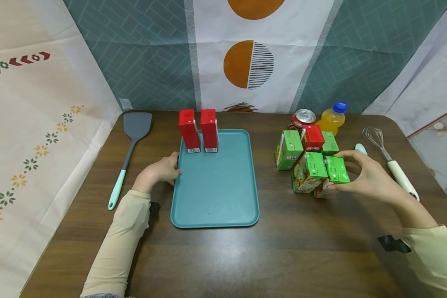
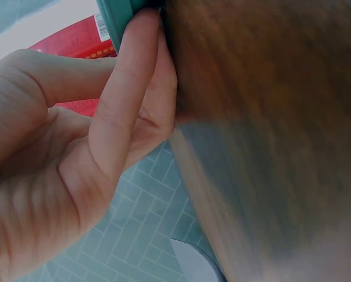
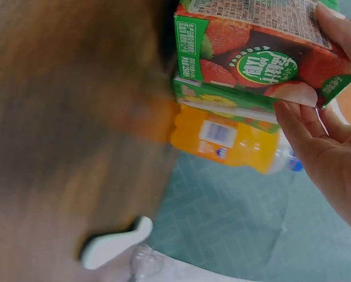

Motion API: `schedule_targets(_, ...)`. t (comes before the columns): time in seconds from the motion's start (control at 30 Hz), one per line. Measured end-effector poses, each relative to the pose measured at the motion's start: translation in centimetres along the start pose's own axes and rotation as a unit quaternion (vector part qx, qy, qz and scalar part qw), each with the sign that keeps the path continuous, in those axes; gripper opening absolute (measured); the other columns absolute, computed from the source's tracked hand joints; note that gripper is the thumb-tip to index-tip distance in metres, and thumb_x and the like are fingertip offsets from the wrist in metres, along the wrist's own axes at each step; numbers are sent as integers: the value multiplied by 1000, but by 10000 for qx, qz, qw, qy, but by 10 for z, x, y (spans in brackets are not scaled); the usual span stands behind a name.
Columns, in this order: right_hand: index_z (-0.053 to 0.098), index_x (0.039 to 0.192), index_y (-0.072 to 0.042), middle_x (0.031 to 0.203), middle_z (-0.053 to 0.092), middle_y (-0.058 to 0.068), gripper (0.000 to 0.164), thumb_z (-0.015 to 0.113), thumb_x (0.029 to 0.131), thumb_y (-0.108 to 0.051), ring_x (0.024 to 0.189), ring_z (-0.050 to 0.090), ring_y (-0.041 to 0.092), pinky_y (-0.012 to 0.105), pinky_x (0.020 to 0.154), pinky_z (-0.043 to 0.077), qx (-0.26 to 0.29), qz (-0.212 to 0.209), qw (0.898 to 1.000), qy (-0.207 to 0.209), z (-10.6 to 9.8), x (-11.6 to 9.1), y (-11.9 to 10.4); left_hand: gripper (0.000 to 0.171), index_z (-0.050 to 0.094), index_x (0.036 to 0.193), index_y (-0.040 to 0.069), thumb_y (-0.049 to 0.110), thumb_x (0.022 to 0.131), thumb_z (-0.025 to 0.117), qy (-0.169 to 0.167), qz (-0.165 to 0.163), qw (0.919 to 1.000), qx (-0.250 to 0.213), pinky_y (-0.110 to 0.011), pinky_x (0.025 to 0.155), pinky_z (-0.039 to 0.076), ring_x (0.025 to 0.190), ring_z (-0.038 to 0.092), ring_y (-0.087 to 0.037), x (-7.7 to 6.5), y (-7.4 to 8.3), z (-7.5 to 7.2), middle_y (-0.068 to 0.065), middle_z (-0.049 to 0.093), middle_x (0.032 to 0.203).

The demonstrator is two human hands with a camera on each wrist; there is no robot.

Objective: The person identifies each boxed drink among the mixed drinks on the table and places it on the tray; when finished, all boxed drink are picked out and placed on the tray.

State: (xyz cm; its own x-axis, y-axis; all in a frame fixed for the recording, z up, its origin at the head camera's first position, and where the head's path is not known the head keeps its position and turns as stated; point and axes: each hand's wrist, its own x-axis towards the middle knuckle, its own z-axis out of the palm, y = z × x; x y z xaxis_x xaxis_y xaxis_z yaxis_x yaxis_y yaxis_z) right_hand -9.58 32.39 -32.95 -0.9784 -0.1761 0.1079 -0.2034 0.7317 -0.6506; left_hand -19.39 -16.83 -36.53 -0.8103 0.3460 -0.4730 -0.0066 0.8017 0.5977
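My left hand (image 1: pixel 162 169) grips the left rim of a teal tray (image 1: pixel 217 186), its thumb and fingers at the edge in the left wrist view. Two red drink cartons (image 1: pixel 190 132) stand upright at the tray's far left. Over on the right, my right hand (image 1: pixel 368 178) holds a green juice box (image 3: pixel 252 56) with strawberries printed on it, thumb and fingers at opposite sides of its top. That box is at the near right of a cluster: two green cartons (image 1: pixel 308 171) to its left, a red carton (image 1: pixel 313 138) and another green carton (image 1: pixel 330 143) behind.
Behind the cartons stand a red can (image 1: pixel 303 118) and an orange drink bottle (image 1: pixel 331 120) with a blue cap. A whisk (image 1: pixel 391 161) and a pale utensil (image 3: pixel 114 247) lie to the right. A grey spatula (image 1: pixel 134 136) lies left of the tray.
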Motion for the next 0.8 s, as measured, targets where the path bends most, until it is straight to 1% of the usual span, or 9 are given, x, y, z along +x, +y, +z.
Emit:
schedule_targets(0.17,43,116,-14,111,47,-1,76,84,51,-14,96,49,-9,6,70,43,241,-156,9995,-112,-13,-7,-9,63,3,134,-6,2,87,44,-3,-14,10000,-13,-29,57,52,73,59,-23,0,1,0,-28,44,112)
schedule_targets(0.3,45,117,-20,110,50,-3,75,83,53,-18,94,51,-7,7,69,43,29,37,9997,-232,-24,-14,-17,62,4,134,-7,2,88,44,4,-5,10000,13,-29,58,52,75,59,-23,0,1,0,-27,44,111)
schedule_targets(0.37,47,117,-22,110,50,-4,75,83,52,-20,93,52,-8,5,69,42,-110,55,9997,-197,-27,-18,-22,62,4,134,-6,3,88,44,7,-26,10000,21,-29,58,52,74,59,-22,1,1,0,-27,44,112)
schedule_targets(0.43,47,119,-22,114,49,-5,77,83,51,-21,92,51,-9,5,69,42,-186,-22,9998,-112,-30,-20,-27,62,3,134,-6,3,88,44,-5,-46,10000,29,-29,58,52,73,59,-22,1,1,0,-27,44,112)
schedule_targets(0.5,47,120,-20,115,49,-6,79,84,50,-19,93,51,-10,5,69,43,-149,-110,9998,13,-34,-23,-33,63,3,134,-6,3,88,44,-14,-74,10000,25,-29,58,52,72,60,-22,1,1,0,-28,43,113)
schedule_targets(0.63,46,123,-14,112,51,-7,82,83,51,-7,90,53,-7,8,63,46,18,-226,9997,99,-45,-29,-46,64,2,135,-6,4,88,44,-13,-105,9999,33,-28,58,52,71,60,-21,1,1,0,-28,44,113)
schedule_targets(0.7,46,123,-10,108,51,-4,82,81,50,0,87,54,-3,10,60,47,138,-279,9995,112,-50,-31,-52,64,2,134,-7,4,88,44,-1,-95,9999,39,-28,58,52,71,60,-21,1,1,0,-28,45,112)
schedule_targets(0.8,45,123,-4,110,47,1,81,79,49,9,86,54,-1,9,62,46,266,-467,9984,182,-57,-33,-60,63,3,134,-7,4,88,45,28,-74,10000,55,-28,57,52,70,60,-21,0,2,0,-27,46,109)
